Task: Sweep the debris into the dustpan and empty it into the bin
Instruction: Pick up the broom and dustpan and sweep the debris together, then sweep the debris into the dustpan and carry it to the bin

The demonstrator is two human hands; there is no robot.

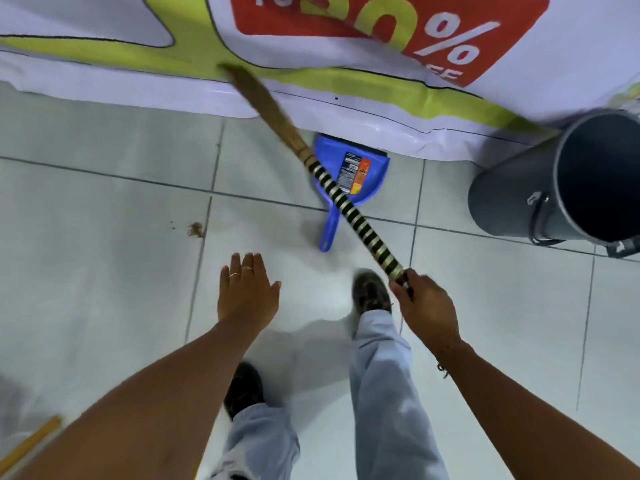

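My right hand (pixel 424 303) grips the end of a broom (pixel 349 209) with a black-and-silver striped handle. Its straw bristles (pixel 258 98) point up and left, raised over the banner's edge. The handle crosses above a blue dustpan (pixel 375 168) that lies on the tiled floor with a label inside and its handle toward me. A small clump of brown debris (pixel 196 230) lies on the tiles to the left of the dustpan. A grey bin (pixel 519 199) stands at the right, open at the top. My left hand (pixel 246 291) hovers flat, fingers apart, holding nothing.
A large white banner (pixel 104 88) with green and red print covers the floor along the far side. My two feet (pixel 370 292) in dark shoes stand on the white tiles. A yellow stick (pixel 31 441) lies at the bottom left.
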